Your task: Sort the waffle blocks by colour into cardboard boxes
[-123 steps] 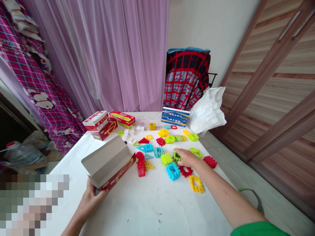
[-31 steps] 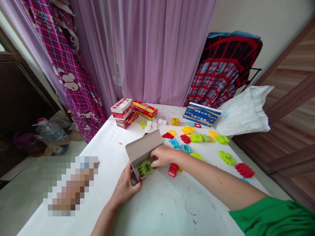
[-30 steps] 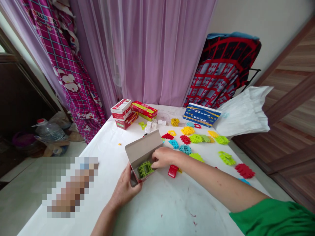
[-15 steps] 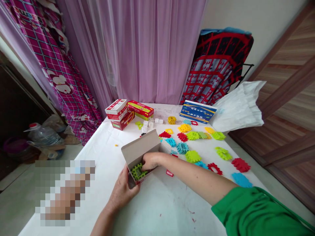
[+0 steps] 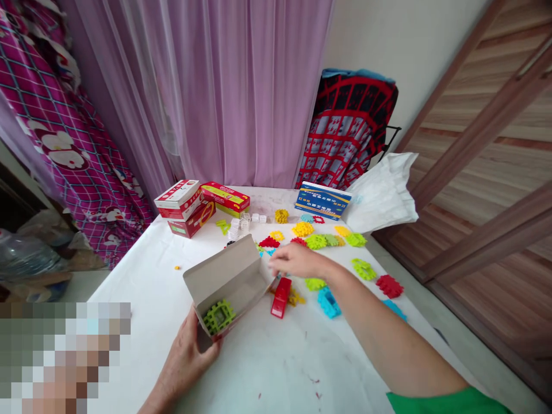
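Note:
My left hand (image 5: 187, 351) is closed round the near left end of an open cardboard box (image 5: 224, 270), its thumb in front and its fingers at the side. The box lies tilted with its lid flap up, showing a grey inside. At its left end rests a green notched building block (image 5: 219, 316). Just past the box's right end is my right hand (image 5: 297, 261), fingers loosely bent and apart from the block, with nothing visible in them. Below that hand lies a red plastic piece (image 5: 281, 298), with a yellow piece (image 5: 295, 297) beside it.
Several coloured blocks, such as a blue block (image 5: 329, 302) and a red block (image 5: 390, 286), spread over the right side. Stacked boxes (image 5: 185, 207), a red-yellow box (image 5: 226, 197), a blue box (image 5: 323, 201) and a white bag (image 5: 382, 195) stand at the back.
My right hand reached for a green block, set it inside the box and has since come out to the right. The view has swung right. My left hand keeps hold of the box.

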`<state>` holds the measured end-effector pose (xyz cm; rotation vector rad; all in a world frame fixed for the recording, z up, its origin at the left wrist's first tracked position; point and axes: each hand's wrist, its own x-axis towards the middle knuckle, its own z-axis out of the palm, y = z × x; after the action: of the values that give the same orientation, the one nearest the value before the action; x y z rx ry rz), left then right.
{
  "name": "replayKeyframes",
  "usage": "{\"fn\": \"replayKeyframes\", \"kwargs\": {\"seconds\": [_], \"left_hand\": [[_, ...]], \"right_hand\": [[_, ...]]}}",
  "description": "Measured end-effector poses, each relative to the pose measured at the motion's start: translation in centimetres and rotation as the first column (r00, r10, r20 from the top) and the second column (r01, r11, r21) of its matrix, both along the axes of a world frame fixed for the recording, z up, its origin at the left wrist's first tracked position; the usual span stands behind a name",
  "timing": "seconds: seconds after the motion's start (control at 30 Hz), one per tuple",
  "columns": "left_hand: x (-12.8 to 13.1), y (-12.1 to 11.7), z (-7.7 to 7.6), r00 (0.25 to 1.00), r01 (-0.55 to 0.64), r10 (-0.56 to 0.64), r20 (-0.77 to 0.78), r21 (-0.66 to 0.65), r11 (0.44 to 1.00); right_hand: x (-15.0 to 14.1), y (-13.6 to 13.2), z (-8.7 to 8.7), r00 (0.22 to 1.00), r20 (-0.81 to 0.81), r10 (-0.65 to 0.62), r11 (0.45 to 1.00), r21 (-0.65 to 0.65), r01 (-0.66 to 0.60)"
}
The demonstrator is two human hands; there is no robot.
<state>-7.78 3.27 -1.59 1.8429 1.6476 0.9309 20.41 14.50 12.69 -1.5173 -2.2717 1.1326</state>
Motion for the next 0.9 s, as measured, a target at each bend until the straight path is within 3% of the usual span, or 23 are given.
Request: {"fn": "replayKeyframes", "kwargs": {"seconds": [0.07,0.13,0.2,0.27,0.4,0.5,0.63,0.9], "left_hand": [[0.1,0.2,0.3,1.0,-0.025,0.025,-0.014,-0.016,1.0],[0.2,0.4,0.5,0.998,-0.048,0.047,-0.028,-0.033,0.998],[0.2,0.7,0.5,0.998,-0.052,0.051,-0.038,-0.049,0.997],[0.1,0.9,0.5,0.997,-0.063,0.061,-0.043,-0.051,0.997],[0.0,1.0,0.4,0.996,-0.076,0.074,-0.042,-0.052,0.996],[0.0,0.9,0.4,0.996,-0.072,0.068,-0.059,-0.074,0.995],[0.1,0.9,0.5,0.995,-0.074,0.067,-0.071,-0.091,0.993],[0.4,0.8,1.0,0.997,-0.043,0.037,-0.071,-0.084,0.996]], "right_hand": [[5.0,1.4,0.0,0.963,0.036,-0.267,0.961,0.085,0.264],[9.3,2.4,-0.6,0.866,0.218,-0.45,0.892,0.139,0.429],[12.2,2.7,-1.5,0.798,0.33,-0.505,0.862,0.15,0.484],[13.4,2.1,-2.6,0.777,0.382,-0.5,0.862,0.136,0.488],[11.7,-0.9,-4.2,0.788,0.482,-0.384,0.917,0.094,0.389],[9.2,-2.9,-5.1,0.724,0.614,-0.315,0.944,0.127,0.303],[7.0,-3.8,-6.4,0.627,0.682,-0.375,0.922,0.204,0.329],[5.6,-3.2,-7.4,0.583,0.67,-0.458,0.88,0.25,0.404]]}}
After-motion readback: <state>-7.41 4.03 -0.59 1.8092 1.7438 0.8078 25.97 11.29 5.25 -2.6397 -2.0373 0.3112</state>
